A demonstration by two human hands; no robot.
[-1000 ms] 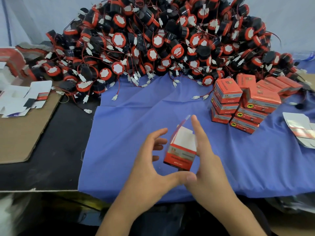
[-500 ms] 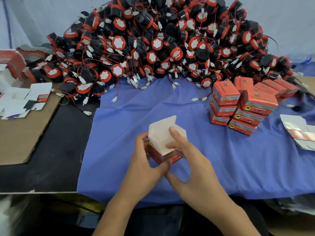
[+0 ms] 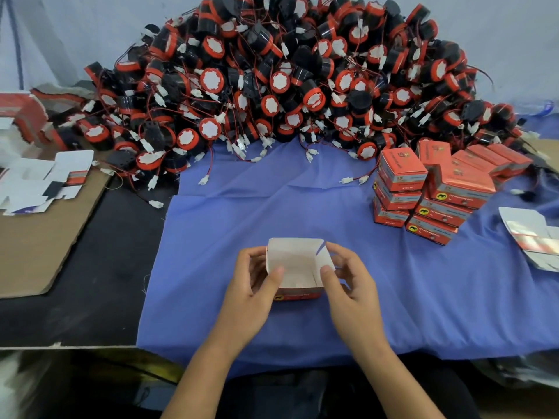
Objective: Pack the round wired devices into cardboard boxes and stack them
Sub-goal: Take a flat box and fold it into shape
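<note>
A small red-and-white cardboard box [image 3: 298, 272] sits open on the blue cloth [image 3: 211, 237], its white inside showing and its flaps spread. My left hand [image 3: 252, 285] grips its left wall, thumb inside the rim. My right hand [image 3: 351, 279] holds its right side flap, thumb on the edge. The box is empty. A large heap of round black-and-red wired devices [image 3: 287, 83] with white connectors fills the back of the table. Closed red boxes [image 3: 423, 189] are stacked at the right.
Flat unfolded box blanks [image 3: 45, 179] lie on brown cardboard [image 3: 36, 243] at the left. More flat blanks [image 3: 532, 237] lie at the right edge. Loose white connectors [image 3: 204, 179] trail onto the cloth. The black table edge [image 3: 69, 346] runs along the near left.
The box went from held upright in the air to resting on the cloth with its top opened wide. Both hands shifted from folding its bottom to holding its sides.
</note>
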